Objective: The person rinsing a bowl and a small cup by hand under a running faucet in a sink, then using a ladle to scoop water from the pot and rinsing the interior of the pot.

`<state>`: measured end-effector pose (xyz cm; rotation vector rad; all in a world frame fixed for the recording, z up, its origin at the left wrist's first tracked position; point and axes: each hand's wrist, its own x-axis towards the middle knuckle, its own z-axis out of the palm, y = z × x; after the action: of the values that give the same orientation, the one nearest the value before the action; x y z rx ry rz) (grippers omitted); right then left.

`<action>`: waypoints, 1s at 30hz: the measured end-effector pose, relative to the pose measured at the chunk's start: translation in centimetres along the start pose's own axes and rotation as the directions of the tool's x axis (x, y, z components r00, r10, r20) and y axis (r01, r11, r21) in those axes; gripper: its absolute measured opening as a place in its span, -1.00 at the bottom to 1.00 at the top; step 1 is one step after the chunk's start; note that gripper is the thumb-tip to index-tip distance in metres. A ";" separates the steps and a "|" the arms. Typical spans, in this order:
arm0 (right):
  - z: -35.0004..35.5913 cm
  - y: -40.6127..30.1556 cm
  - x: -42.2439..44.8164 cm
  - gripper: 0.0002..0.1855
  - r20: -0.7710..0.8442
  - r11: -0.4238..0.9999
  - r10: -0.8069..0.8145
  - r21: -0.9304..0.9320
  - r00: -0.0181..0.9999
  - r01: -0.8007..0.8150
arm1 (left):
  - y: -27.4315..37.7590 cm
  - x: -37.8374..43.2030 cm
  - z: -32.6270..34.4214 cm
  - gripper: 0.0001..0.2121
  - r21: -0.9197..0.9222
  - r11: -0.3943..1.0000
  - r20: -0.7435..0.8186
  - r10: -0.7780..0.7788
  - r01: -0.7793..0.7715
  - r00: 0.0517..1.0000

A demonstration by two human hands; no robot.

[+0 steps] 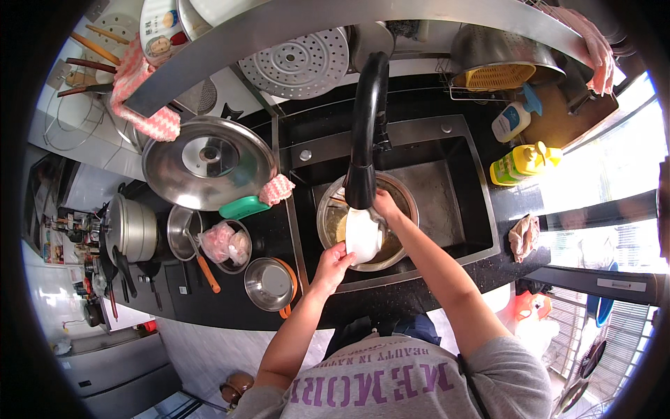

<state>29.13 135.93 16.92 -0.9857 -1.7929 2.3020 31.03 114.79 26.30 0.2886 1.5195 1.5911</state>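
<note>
A white bowl (362,238), tipped on its side, is held over a round metal basin (325,230) in the dark sink (434,199). My left hand (333,266) grips the bowl's near rim, thumb on its outer wall. At the bowl's far side, my right hand (386,205) presses what looks like a greyish cloth (379,220) against it. The black faucet (362,131) arches above and partly hides the bowl and basin. Chopsticks (337,199) and something yellowish lie in the basin, too covered to make out fully.
Left of the sink stand a large steel lid (209,157), a green-handled item (243,207), a bowl with plastic bags (225,243) and a steel pan (269,284). On the right are a yellow detergent bottle (523,163), a spray bottle (510,121) and a crumpled rag (523,238). A metal shelf edge (314,26) crosses overhead.
</note>
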 end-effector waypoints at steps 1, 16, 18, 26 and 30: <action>0.9 -0.6 -1.6 -0.66 0.026 0.999 0.013 0.033 1.000 -0.014 | -0.4 0.0 -0.4 -0.79 -0.004 1.000 -0.011 -0.001 0.001 1.000; 0.3 -3.8 -1.5 -0.67 0.289 0.927 0.353 0.022 0.890 -0.375 | -1.1 -0.3 -0.8 -0.83 0.103 0.991 0.019 0.084 -0.086 0.996; 0.0 -3.3 -2.8 -0.67 0.361 0.872 0.380 0.168 0.852 -0.460 | -1.9 -1.0 -1.2 -0.81 0.005 0.993 -0.009 0.114 -0.114 0.993; 2.4 3.1 -7.7 -0.58 0.636 0.201 0.110 0.739 0.764 -0.643 | -5.4 -0.6 -1.1 -0.90 0.203 0.955 -0.175 0.251 -0.214 0.952; 4.5 8.7 -6.4 -0.56 0.539 0.507 0.281 0.619 0.794 -0.599 | -5.1 0.7 -0.9 -0.88 0.460 0.865 -0.281 0.356 -0.201 0.891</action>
<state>34.73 126.59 12.53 -0.9288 -0.3449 3.2802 32.23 113.91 21.28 0.5041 2.1985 1.5832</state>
